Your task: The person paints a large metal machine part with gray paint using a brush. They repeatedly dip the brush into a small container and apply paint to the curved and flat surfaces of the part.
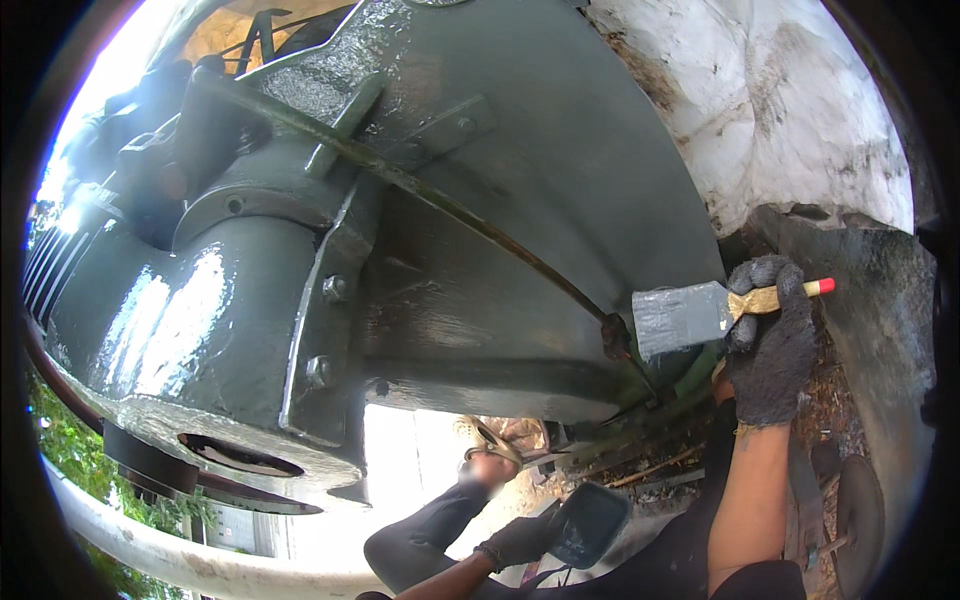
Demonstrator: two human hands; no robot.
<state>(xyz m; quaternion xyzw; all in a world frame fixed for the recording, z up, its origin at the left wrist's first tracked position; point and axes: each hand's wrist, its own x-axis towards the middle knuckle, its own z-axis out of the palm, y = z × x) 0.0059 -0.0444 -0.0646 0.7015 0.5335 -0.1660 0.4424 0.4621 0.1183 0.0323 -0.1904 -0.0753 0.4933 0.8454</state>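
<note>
My right hand (775,340), in a dark grey knit glove, is closed round the wooden handle of a flat paintbrush (685,315). Grey paint coats the wide bristles, which point left beside the edge of a large dark green-grey metal machine (520,190). Glossy, wet-looking patches show on the machine's panel and rounded housing. Lower down, my left hand (520,541), also gloved, grips the side of a dark open paint container (590,525) below the machine. Its fingers are partly hidden by the container, and how much paint is inside I cannot tell.
A thin metal rod (470,215) runs slantwise across the panel. Bolts (335,288) stick out of the housing flange. White sheeting (780,110) hangs at the upper right. My sandalled foot (490,447) stands under the machine. A pale pipe (200,560) curves along the lower left.
</note>
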